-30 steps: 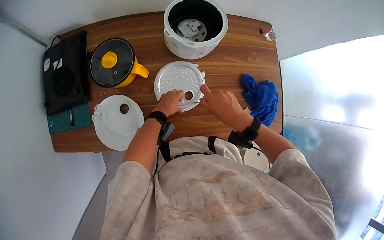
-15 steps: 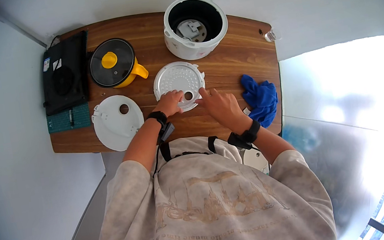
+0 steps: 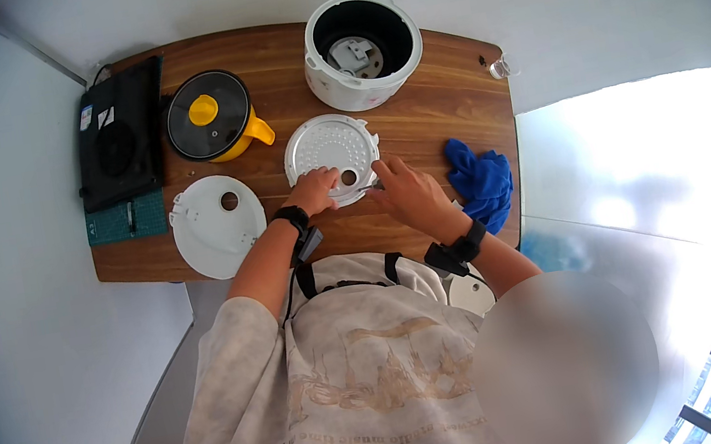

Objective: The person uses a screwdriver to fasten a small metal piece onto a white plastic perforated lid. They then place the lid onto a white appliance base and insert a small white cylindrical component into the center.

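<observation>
In front of me lies a round, dimpled, silvery-white lid plate [image 3: 329, 144] with notched edges and a round hole near its lower side. My left hand [image 3: 314, 191] is closed on the plate's near-left rim, fingers beside the hole. My right hand [image 3: 411, 201] is closed at the near-right rim. Between its fingers shows a thin grey metal tool [image 3: 367, 188], its tip at the plate's edge; its exact kind is too small to tell. A white round lid cover [image 3: 213, 235] with a hole lies to the left of my left forearm.
A white rice cooker body [image 3: 341, 85] stands open at the back. Left of it are a black-lidded yellow pot [image 3: 185, 133], a black flat appliance [image 3: 115, 144] and a green mat [image 3: 103, 226]. A blue cloth [image 3: 484, 183] and small glass [image 3: 498, 67] are on the right.
My right hand has turned slightly, and the thin metal tool now shows between its fingers at the plate's edge. My left hand and the plate have stayed put.
</observation>
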Action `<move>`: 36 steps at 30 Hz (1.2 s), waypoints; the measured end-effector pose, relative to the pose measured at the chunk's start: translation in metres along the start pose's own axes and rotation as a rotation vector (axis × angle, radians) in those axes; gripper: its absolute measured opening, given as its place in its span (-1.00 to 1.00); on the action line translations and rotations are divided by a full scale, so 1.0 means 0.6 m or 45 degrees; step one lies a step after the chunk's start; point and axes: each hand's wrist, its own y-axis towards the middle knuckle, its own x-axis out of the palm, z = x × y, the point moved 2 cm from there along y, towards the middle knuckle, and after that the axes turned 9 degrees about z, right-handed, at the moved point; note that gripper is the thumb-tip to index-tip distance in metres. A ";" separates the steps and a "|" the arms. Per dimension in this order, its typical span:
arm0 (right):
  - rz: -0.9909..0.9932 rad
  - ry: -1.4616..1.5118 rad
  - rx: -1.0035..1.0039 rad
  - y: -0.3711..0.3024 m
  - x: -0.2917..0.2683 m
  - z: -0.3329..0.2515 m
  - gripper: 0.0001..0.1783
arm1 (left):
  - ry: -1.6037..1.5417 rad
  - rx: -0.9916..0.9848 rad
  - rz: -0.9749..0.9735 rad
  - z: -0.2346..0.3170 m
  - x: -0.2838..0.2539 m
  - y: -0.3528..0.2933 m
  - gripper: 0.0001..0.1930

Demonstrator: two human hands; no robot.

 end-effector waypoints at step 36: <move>0.196 0.395 -0.193 -0.014 0.009 0.011 -0.60 | 0.009 0.034 0.023 -0.001 0.001 -0.002 -0.47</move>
